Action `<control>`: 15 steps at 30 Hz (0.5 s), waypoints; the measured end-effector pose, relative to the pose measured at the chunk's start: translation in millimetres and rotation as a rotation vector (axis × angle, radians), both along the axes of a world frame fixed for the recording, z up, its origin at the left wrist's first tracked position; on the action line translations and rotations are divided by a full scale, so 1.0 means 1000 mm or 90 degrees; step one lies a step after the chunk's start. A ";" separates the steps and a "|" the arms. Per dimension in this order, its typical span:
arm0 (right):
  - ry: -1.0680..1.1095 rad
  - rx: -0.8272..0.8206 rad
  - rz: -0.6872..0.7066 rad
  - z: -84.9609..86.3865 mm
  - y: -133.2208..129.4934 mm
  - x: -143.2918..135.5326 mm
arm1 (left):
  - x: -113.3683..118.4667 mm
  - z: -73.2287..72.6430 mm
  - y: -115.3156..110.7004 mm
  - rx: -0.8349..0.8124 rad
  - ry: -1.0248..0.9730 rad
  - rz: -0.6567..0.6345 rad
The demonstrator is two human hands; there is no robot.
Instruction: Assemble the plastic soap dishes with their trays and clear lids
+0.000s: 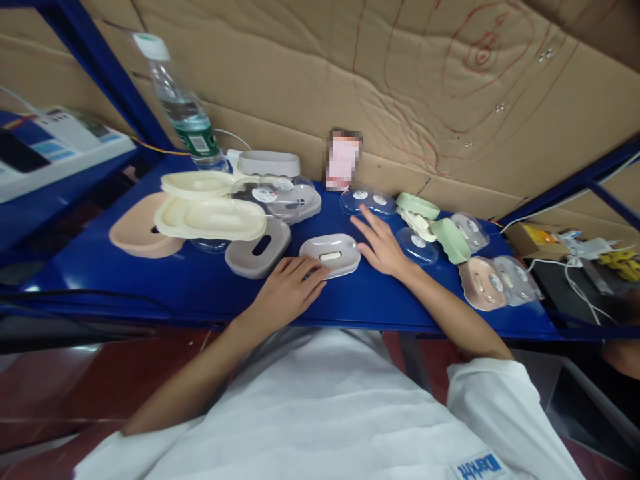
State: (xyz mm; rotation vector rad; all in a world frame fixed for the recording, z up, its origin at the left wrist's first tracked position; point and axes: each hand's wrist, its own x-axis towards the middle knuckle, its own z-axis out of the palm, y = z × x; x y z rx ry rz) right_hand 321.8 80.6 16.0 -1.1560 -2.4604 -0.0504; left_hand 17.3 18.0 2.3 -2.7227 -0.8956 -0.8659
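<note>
A pale grey oval tray with an oblong slot in its middle lies on the blue table in front of me. My left hand rests at the tray's near left edge, fingers spread and holding nothing. Beyond the tray's right end is my right hand, its fingers stretched out with nothing in them. Past those fingertips sits a clear oval lid with round stickers. To the left of the tray stands a grey oval dish with a dark slot.
Cream trays, a peach dish and a water bottle stand at the left. Green dishes, a pink dish and clear lids are at the right. A phone leans on the cardboard wall.
</note>
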 end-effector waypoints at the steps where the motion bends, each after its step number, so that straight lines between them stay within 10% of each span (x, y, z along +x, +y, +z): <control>1: -0.004 0.003 -0.054 -0.002 0.011 -0.001 | 0.000 0.000 0.000 -0.003 -0.002 0.008; 6: -0.077 -0.045 -0.228 -0.006 0.040 -0.002 | -0.001 0.001 -0.001 -0.014 -0.016 0.020; 15: -0.072 -0.079 -0.048 0.010 0.003 0.026 | -0.010 -0.005 -0.002 -0.073 -0.038 -0.020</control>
